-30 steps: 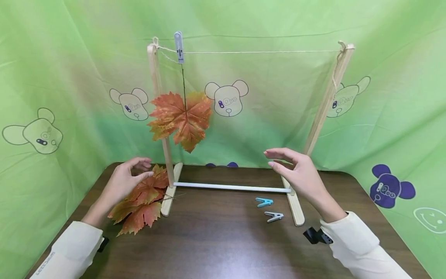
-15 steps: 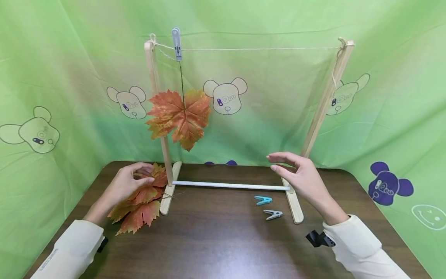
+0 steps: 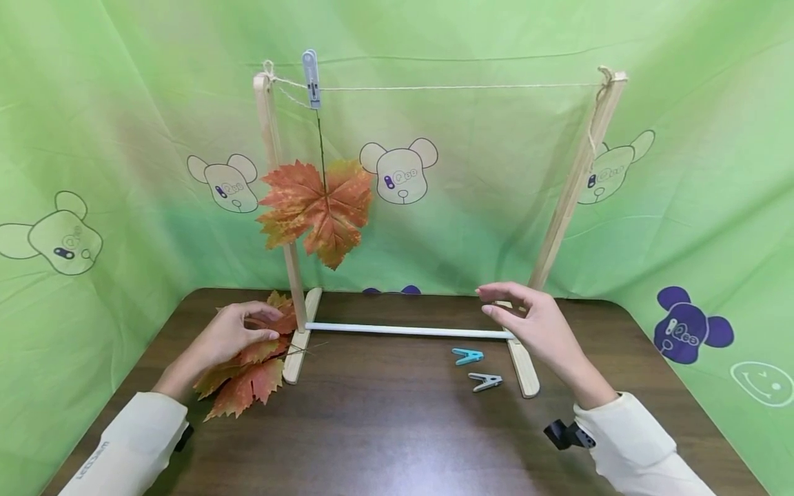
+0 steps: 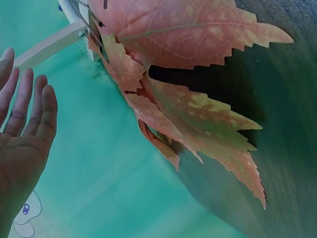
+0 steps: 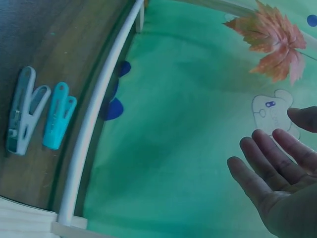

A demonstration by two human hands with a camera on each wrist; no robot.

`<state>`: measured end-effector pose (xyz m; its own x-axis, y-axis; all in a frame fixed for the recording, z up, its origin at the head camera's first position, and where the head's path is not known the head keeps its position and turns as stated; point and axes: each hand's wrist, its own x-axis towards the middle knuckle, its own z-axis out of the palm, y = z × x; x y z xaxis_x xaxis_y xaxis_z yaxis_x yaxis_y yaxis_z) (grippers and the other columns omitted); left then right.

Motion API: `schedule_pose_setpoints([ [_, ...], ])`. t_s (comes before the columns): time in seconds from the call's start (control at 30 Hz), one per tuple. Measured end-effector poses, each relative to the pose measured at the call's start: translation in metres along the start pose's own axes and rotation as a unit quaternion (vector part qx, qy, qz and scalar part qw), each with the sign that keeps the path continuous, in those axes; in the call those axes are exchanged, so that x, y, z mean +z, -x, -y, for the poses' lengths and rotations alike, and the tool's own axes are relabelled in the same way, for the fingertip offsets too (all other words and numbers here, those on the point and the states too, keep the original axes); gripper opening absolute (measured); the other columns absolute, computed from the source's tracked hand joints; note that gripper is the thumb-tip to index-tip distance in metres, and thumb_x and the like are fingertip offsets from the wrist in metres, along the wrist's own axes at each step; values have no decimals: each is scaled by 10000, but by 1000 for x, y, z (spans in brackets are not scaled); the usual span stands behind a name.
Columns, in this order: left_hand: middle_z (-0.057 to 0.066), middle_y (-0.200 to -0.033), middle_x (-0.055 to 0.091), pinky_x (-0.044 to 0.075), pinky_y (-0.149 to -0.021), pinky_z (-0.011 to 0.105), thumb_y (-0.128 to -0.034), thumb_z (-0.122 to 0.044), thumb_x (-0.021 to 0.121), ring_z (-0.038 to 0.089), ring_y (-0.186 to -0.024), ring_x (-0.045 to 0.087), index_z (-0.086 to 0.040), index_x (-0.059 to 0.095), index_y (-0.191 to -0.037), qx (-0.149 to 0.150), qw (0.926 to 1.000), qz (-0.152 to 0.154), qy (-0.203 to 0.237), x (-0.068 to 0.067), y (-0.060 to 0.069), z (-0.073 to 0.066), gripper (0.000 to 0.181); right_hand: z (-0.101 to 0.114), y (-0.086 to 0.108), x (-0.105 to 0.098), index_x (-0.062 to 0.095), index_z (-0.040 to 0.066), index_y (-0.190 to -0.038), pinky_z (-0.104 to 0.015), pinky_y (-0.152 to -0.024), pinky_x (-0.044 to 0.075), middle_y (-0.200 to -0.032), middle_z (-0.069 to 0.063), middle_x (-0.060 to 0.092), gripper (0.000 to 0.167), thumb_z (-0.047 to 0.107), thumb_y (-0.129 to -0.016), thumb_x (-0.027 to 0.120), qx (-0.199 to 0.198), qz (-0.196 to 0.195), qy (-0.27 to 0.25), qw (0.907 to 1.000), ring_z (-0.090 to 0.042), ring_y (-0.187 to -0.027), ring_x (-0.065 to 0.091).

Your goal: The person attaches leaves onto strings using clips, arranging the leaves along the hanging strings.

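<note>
The person's left hand point(image 3: 228, 336) has just sunk toward the jagged orange-red leaves point(image 3: 251, 387) on the brown wood-grain table point(image 3: 372, 430), apparently bringing them within reach; its fingers are loosely bent, grasping nothing. The right hand point(image 3: 541, 322), lowered too, is likewise unladen near the turquoise plastic clothespin point(image 3: 467, 356) and the grey plastic clothespin point(image 3: 486, 381), both lying on the table.

One leaf point(image 4: 183, 37) cut off at the left wrist view's top, sleeve lettering point(image 3: 93, 460) seemingly too blurred for reading
</note>
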<state>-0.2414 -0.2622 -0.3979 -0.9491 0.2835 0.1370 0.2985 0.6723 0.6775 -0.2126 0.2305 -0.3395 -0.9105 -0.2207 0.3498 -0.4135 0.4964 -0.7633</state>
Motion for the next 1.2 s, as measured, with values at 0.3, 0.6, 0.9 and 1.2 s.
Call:
schedule_pose_setpoints([
  [0.3,164,-1175,763,577,-882,359,-936,-124,790,363,-1115,708,-30,747,-1217,36,9995,321,67,4,-1,4,299,-17,8,6,720,22,-1265,-101,-924,526,-1232,-94,754,290,95,-985,726,60,181,-121,9997,86,-1078,658],
  [0.6,122,-1160,780,572,-861,315,-927,-135,801,310,-1087,725,-49,764,-1186,64,9979,627,120,12,-6,10,275,-40,12,14,701,-22,-1275,-144,-940,542,-1259,-204,729,309,58,-977,720,227,534,-48,9983,21,-1094,674],
  [0.9,135,-1168,780,550,-815,262,-925,-56,781,278,-1080,724,-28,756,-1200,87,9952,960,144,21,-14,12,277,-65,15,29,722,-4,-1228,-331,-936,604,-1197,-138,761,295,50,-940,754,117,676,441,9967,-227,-1121,715],
  [1.2,130,-1137,780,561,-773,258,-907,28,763,246,-1045,720,-25,773,-1152,-8,9926,1210,97,27,-23,12,251,-78,14,37,702,-41,-1231,-203,-886,557,-1165,-202,764,320,-7,-915,738,277,904,473,9944,-359,-1098,726],
])
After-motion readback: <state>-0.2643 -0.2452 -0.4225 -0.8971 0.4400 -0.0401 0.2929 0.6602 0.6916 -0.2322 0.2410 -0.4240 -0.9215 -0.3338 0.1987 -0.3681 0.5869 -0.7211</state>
